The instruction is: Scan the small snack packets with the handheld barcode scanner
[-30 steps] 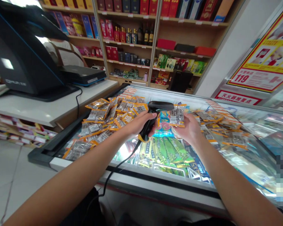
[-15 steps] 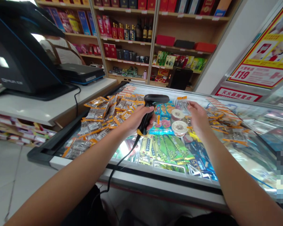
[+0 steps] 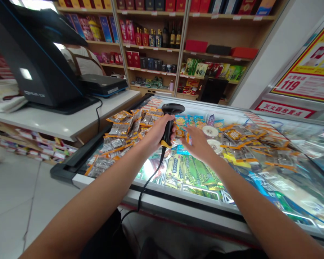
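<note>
My left hand (image 3: 163,131) is wrapped round the grip of a black and yellow barcode scanner (image 3: 166,133), held upright above the glass-topped freezer. Its cable hangs toward me. My right hand (image 3: 196,142) is just right of the scanner, thumb and fingers apart, beside a small clear packet with orange edges (image 3: 181,133). Whether the fingertips touch that packet I cannot make out. A heap of similar orange-edged packets (image 3: 118,129) lies on the glass to the left, and another heap of packets (image 3: 239,138) lies to the right.
Below the glass lie green ice-pop packs (image 3: 198,169) and round white-lidded tubs (image 3: 210,131). The freezer's front rail (image 3: 183,207) runs before me. At left a counter (image 3: 51,120) bears a dark checkout machine (image 3: 47,72) and a weighing scale (image 3: 104,84). Behind it stands a person in an apron (image 3: 82,59).
My right hand has moved left toward the scanner, and the clear packet that was at its fingertips is no longer there. My left hand still grips the scanner. The view has shifted slightly left.
</note>
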Available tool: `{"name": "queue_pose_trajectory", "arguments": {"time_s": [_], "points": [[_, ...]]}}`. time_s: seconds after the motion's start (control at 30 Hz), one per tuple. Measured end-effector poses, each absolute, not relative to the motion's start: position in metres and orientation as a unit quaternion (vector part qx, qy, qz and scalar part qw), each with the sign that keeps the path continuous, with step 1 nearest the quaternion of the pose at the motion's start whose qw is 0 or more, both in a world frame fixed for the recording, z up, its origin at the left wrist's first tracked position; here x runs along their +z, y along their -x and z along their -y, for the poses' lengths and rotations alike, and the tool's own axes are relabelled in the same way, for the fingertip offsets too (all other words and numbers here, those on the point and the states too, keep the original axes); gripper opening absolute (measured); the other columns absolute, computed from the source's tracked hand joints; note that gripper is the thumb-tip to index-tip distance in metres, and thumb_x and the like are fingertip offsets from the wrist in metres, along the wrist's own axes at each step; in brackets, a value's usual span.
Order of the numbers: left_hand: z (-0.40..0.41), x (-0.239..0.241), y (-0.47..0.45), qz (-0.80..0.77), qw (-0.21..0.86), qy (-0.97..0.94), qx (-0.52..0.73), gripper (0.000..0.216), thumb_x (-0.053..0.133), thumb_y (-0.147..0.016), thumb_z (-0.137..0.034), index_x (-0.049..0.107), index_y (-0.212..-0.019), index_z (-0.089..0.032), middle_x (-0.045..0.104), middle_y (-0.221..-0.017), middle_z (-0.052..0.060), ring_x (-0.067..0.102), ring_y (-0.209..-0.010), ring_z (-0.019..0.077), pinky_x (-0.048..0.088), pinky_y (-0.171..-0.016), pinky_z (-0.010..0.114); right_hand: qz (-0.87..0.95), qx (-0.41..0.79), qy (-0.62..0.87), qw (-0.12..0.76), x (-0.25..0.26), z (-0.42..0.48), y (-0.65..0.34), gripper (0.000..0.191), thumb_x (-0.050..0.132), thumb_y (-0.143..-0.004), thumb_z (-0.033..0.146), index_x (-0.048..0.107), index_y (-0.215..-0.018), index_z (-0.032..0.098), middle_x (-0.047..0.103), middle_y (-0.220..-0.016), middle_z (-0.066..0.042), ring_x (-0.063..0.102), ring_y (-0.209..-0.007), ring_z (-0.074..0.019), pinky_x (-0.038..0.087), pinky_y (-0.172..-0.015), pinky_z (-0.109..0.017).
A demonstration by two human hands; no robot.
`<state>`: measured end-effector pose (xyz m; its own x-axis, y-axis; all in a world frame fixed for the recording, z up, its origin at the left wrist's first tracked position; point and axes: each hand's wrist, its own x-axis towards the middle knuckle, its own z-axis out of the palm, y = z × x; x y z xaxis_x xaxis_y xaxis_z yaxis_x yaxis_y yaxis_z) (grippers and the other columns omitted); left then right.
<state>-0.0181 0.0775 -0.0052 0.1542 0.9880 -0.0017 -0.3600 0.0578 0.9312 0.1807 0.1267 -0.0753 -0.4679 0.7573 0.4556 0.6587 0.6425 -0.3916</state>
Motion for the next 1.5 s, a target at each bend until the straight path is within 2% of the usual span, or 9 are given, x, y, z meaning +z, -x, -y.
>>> {"name": "queue_pose_trajectory", "arguments": {"time_s": [0.17, 0.37, 0.47, 0.53, 0.63, 0.77, 1.03, 1.33, 1.5], "points": [[-0.078, -0.007, 0.018, -0.375, 0.631, -0.431, 0.525, 0.025, 0.055, -0.086, -0.042, 0.048, -0.074, -0.021, 0.049, -0.056, -0.003, 0.046, -0.04, 0.0077, 0.033, -0.038, 0.022, 0.869, 0.087, 0.411, 0.263, -0.085, -0.129, -0.17, 0.033, 0.057, -0.096, 0.039, 0.065, -0.127, 0.03, 0.068, -0.125, -0.01, 0.057, -0.121, -0.036, 0.039, -0.107, -0.06], [-0.077, -0.004, 0.017, -0.378, 0.63, -0.428, 0.526, 0.024, 0.055, -0.085, -0.041, 0.047, -0.074, -0.021, 0.048, -0.056, -0.003, 0.044, -0.039, 0.0081, 0.03, -0.036, 0.023, 0.8, 0.065, 0.537, 0.259, -0.072, -0.133, -0.236, 0.038, 0.08, -0.075, 0.042, 0.072, -0.109, 0.025, 0.069, -0.1, -0.015, 0.063, -0.102, -0.0398, 0.047, -0.093, -0.058], [-0.076, -0.004, 0.015, -0.365, 0.629, -0.445, 0.523, 0.025, 0.055, -0.085, -0.041, 0.046, -0.072, -0.021, 0.049, -0.056, -0.003, 0.045, -0.04, 0.0079, 0.031, -0.037, 0.023, 0.73, 0.19, 0.581, 0.308, -0.061, -0.138, -0.255, 0.041, 0.086, -0.066, 0.045, 0.072, -0.098, 0.025, 0.07, -0.091, -0.011, 0.065, -0.088, -0.0344, 0.05, -0.081, -0.048], [-0.074, -0.003, 0.014, -0.35, 0.627, -0.457, 0.525, 0.022, 0.055, -0.084, -0.038, 0.046, -0.074, -0.021, 0.051, -0.057, -0.003, 0.045, -0.04, 0.0078, 0.031, -0.038, 0.023, 0.663, 0.328, 0.566, 0.364, -0.052, -0.139, -0.258, 0.038, 0.081, -0.068, 0.05, 0.07, -0.096, 0.026, 0.07, -0.087, -0.007, 0.065, -0.084, -0.0298, 0.051, -0.077, -0.044], [-0.07, -0.002, 0.013, -0.329, 0.632, -0.494, 0.499, 0.024, 0.054, -0.085, -0.04, 0.047, -0.074, -0.02, 0.048, -0.056, -0.003, 0.044, -0.039, 0.008, 0.027, -0.038, 0.024, 0.576, 0.501, 0.478, 0.435, -0.034, -0.133, -0.252, 0.035, 0.065, -0.078, 0.053, 0.066, -0.102, 0.028, 0.072, -0.095, -0.005, 0.066, -0.09, -0.0262, 0.052, -0.074, -0.039], [-0.069, -0.004, 0.013, -0.28, 0.64, -0.548, 0.461, 0.025, 0.054, -0.086, -0.042, 0.049, -0.076, -0.019, 0.05, -0.058, -0.003, 0.046, -0.04, 0.0084, 0.03, -0.041, 0.024, 0.495, 0.609, 0.378, 0.491, -0.015, -0.115, -0.24, 0.033, 0.059, -0.079, 0.045, 0.065, -0.105, 0.027, 0.072, -0.107, -0.005, 0.065, -0.089, -0.0247, 0.05, -0.068, -0.037], [-0.064, -0.011, 0.015, -0.228, 0.684, -0.596, 0.355, 0.033, 0.055, -0.088, -0.048, 0.052, -0.073, -0.019, 0.051, -0.058, -0.001, 0.048, -0.041, 0.0097, 0.033, -0.042, 0.024, 0.462, 0.637, 0.32, 0.528, -0.017, -0.116, -0.239, 0.026, 0.058, -0.08, 0.041, 0.066, -0.101, 0.028, 0.071, -0.102, -0.003, 0.06, -0.078, -0.0203, 0.044, -0.058, -0.032], [-0.059, -0.009, 0.014, -0.198, 0.705, -0.606, 0.31, 0.038, 0.054, -0.092, -0.047, 0.051, -0.068, -0.019, 0.048, -0.059, -0.002, 0.043, -0.04, 0.0071, 0.029, -0.04, 0.023, 0.485, 0.604, 0.356, 0.522, -0.017, -0.116, -0.238, 0.027, 0.059, -0.076, 0.045, 0.061, -0.096, 0.028, 0.07, -0.111, -0.004, 0.063, -0.094, -0.024, 0.051, -0.072, -0.037], [-0.06, -0.008, 0.015, -0.209, 0.694, -0.603, 0.333, 0.039, 0.057, -0.089, -0.049, 0.049, -0.065, -0.019, 0.048, -0.059, -0.001, 0.043, -0.041, 0.0076, 0.032, -0.041, 0.023, 0.521, 0.562, 0.371, 0.524, -0.016, -0.122, -0.242, 0.029, 0.057, -0.077, 0.047, 0.063, -0.098, 0.028, 0.071, -0.108, -0.005, 0.065, -0.094, -0.025, 0.053, -0.07, -0.038]]}}
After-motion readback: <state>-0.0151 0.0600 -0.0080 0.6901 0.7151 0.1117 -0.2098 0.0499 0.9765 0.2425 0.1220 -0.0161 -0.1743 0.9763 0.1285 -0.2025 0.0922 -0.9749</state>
